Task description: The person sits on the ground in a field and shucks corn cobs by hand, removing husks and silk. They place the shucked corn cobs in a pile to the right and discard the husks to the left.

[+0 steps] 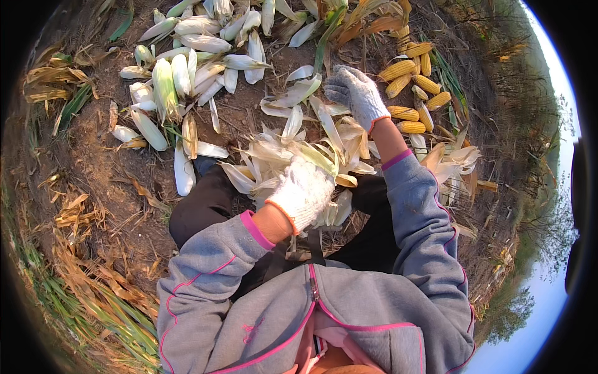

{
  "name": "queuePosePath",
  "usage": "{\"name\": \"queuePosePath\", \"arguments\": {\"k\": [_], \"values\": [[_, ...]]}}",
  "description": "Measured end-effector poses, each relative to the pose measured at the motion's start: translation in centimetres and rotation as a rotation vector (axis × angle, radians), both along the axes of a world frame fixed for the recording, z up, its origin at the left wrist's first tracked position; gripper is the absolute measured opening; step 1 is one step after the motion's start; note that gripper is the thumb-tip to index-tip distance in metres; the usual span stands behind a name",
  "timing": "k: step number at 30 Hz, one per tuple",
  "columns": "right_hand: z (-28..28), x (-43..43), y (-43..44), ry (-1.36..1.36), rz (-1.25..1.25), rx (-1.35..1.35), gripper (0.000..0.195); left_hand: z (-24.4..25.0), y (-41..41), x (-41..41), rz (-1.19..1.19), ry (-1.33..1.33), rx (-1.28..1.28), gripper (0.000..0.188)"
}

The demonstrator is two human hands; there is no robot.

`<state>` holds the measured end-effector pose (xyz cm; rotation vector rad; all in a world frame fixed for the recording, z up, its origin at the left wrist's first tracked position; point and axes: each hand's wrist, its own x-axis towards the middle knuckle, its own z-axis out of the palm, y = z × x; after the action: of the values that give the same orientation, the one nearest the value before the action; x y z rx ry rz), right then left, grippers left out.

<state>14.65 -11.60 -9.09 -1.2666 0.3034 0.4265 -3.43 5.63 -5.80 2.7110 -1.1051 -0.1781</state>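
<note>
In a white knitted glove with an orange cuff, my left hand [303,194] grips a pale green corn husk [321,159] above my lap. Loose dry husks [266,152] spread around and under it. My right hand [357,96], in a greyish glove, reaches forward with its fingers bent; whether they hold anything is hidden. Just right of that hand lie several husked yellow corn cobs [397,70] in a loose pile. A peeled-back husk [296,93] lies on the soil to its left.
Unhusked corn ears [203,42] are heaped at the far left, some reaching my left knee [203,201]. More husks [451,161] lie beside my right forearm. Dry stalks and leaves [103,285] cover the ground at left. Standing plants [528,140] edge the right side.
</note>
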Motion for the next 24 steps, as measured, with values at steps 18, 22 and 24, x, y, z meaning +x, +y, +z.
{"name": "queuePosePath", "arguments": {"k": [18, 22, 24], "values": [[-19.0, 11.2, 18.4, -0.309, 0.649, -1.391, 0.058, 5.6, 5.2, 0.0, 0.091, 0.202, 0.071, 0.046], [-21.7, 10.8, 21.7, -0.112, 0.339, -1.345, 0.073, 5.7, 6.4, 0.8, 0.125, 0.194, 0.134, 0.047], [-22.9, 11.0, 22.2, -0.08, 0.202, -1.319, 0.077, 5.6, 6.9, 1.2, 0.161, 0.148, 0.172, 0.046]]}}
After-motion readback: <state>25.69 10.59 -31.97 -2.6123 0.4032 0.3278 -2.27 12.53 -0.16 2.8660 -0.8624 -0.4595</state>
